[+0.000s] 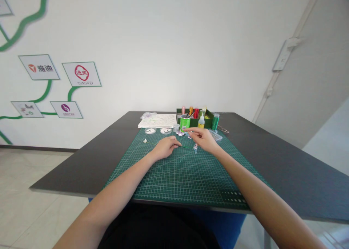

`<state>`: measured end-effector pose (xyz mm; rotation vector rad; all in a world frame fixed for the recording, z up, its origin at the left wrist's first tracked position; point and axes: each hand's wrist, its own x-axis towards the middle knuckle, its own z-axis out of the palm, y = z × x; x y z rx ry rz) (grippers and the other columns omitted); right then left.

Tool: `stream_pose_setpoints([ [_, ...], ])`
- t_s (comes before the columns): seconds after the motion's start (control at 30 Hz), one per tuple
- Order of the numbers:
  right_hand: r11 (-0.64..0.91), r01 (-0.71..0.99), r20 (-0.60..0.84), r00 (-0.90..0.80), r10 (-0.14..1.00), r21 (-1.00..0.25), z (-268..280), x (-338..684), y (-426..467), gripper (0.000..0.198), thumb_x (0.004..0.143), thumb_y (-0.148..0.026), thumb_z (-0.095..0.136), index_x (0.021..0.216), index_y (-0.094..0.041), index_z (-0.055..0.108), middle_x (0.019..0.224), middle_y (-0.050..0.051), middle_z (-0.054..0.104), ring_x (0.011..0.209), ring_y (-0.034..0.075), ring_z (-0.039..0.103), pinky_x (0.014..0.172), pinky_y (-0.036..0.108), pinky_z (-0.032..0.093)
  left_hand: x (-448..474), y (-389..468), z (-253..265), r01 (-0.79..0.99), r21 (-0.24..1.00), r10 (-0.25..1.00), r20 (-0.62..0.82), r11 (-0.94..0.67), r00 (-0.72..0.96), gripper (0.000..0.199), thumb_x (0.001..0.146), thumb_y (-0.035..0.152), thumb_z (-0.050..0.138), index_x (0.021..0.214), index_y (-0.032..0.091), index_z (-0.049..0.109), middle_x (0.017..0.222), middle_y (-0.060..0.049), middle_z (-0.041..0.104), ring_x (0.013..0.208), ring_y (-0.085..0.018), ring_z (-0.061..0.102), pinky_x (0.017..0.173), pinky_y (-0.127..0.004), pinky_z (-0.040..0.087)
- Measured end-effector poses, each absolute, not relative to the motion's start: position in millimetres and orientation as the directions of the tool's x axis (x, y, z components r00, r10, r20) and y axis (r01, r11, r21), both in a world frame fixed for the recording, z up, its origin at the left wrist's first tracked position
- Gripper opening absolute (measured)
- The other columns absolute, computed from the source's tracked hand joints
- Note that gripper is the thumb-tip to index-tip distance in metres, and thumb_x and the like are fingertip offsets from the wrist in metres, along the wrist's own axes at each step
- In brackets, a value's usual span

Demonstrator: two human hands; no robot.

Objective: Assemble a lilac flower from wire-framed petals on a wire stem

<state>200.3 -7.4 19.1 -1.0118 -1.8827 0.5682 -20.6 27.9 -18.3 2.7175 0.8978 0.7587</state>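
Observation:
My left hand (166, 147) is closed in a pinch on a thin stem. At the stem's left end is a small white flower (145, 141). To the right of the pinch, a thin green length (187, 147) runs along toward a small pale, shiny piece (195, 147), too small to make out. Just above that piece hovers my right hand (203, 139), its index finger stretched out to the left and the fingers apart. I see nothing gripped in it. A green cutting mat (174, 180) lies under both hands.
Behind the hands stand a bright green can (185, 123), a glue bottle (201, 121) and a green box (208, 123) with thread spools. A green spool (215, 121), scissors (223, 129), two shallow dishes (150, 131), and white paper sheets (160, 121) lie around them on the dark table (289, 169).

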Motion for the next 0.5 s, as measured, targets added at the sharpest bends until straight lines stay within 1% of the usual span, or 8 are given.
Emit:
stream_pose_setpoints([
  [0.13, 0.559, 0.406, 0.489, -0.272, 0.829, -0.723, 19.9, 204.7, -6.0, 0.042, 0.091, -0.038, 0.051, 0.116, -0.011, 0.071, 0.049, -0.006, 0.032, 0.045, 0.008, 0.023, 0.043, 0.023, 0.018, -20.4, 25.8, -16.9, 0.475, 0.328, 0.575, 0.394, -0.816, 0.717, 0.025, 0.092, 0.012, 0.053, 0.106, 0.020, 0.073, 0.094, -0.005, 0.064, 0.085, -0.015, 0.061, 0.077, -0.026, 0.046],
  [0.23, 0.554, 0.416, 0.484, -0.269, 0.832, -0.721, 20.7, 208.6, -4.4, 0.043, 0.091, -0.038, 0.052, 0.117, -0.011, 0.071, 0.048, -0.007, 0.030, 0.045, 0.008, 0.022, 0.044, 0.024, 0.016, -19.7, 24.9, -16.0, 0.457, 0.344, 0.567, 0.388, -0.820, 0.727, 0.025, 0.092, 0.012, 0.053, 0.106, 0.020, 0.073, 0.095, -0.005, 0.064, 0.084, -0.015, 0.060, 0.077, -0.026, 0.046],
  [0.5, 0.538, 0.405, 0.448, -0.302, 0.842, -0.740, 18.6, 218.9, 3.4, 0.047, 0.091, -0.039, 0.051, 0.121, -0.007, 0.068, 0.045, -0.007, 0.034, 0.043, 0.008, 0.027, 0.044, 0.023, 0.022, -18.0, 21.8, -12.8, 0.416, 0.387, 0.554, 0.385, -0.823, 0.739, 0.025, 0.092, 0.012, 0.054, 0.105, 0.020, 0.074, 0.095, -0.005, 0.064, 0.084, -0.015, 0.060, 0.078, -0.028, 0.046],
])
